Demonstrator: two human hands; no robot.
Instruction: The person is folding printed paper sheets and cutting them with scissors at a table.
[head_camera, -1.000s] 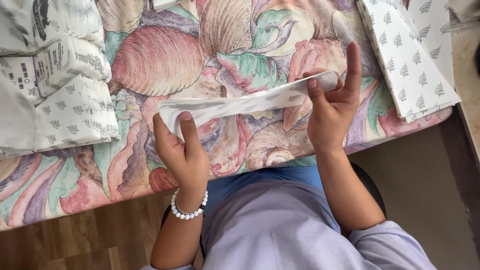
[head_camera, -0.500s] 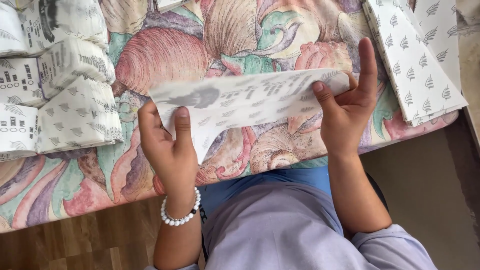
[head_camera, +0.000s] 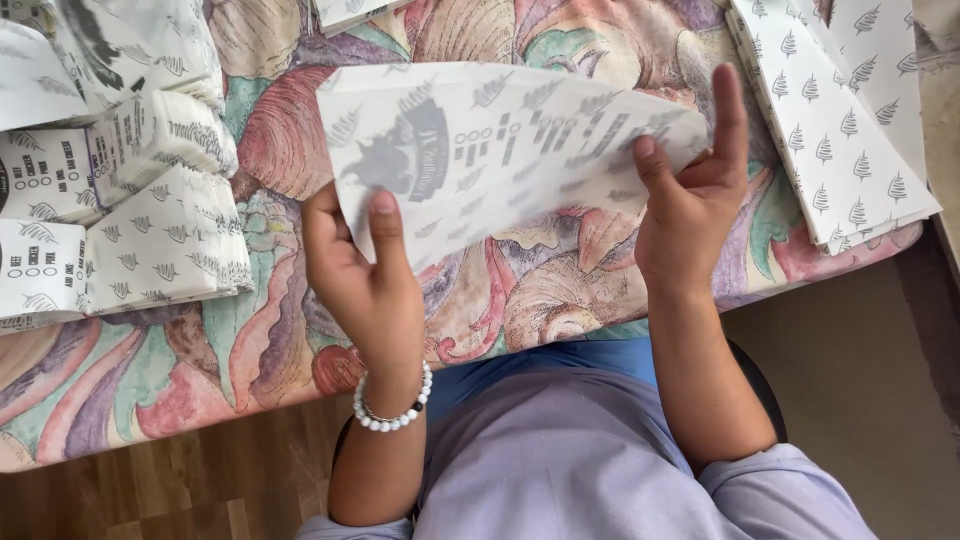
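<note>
Head view: my left hand (head_camera: 365, 285) pinches the lower left edge of a printed paper bag (head_camera: 490, 150); my right hand (head_camera: 690, 205) grips its right end. Bag held above the shell-patterned surface (head_camera: 560, 300), between stacked bags (head_camera: 150, 230) and flat sheets (head_camera: 840, 130).

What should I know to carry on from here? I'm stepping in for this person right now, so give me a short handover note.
Left hand: thumb on the front of the printed paper sheet, gripping its lower left edge.
Right hand: pinching the sheet's right end, fingers spread.
The sheet is held up, opened out, above the shell-patterned cloth.
Done, by the look of it: folded paper stacks at the left.
Left, likely: flat sheets piled at the right, plus the one in hand.
</note>
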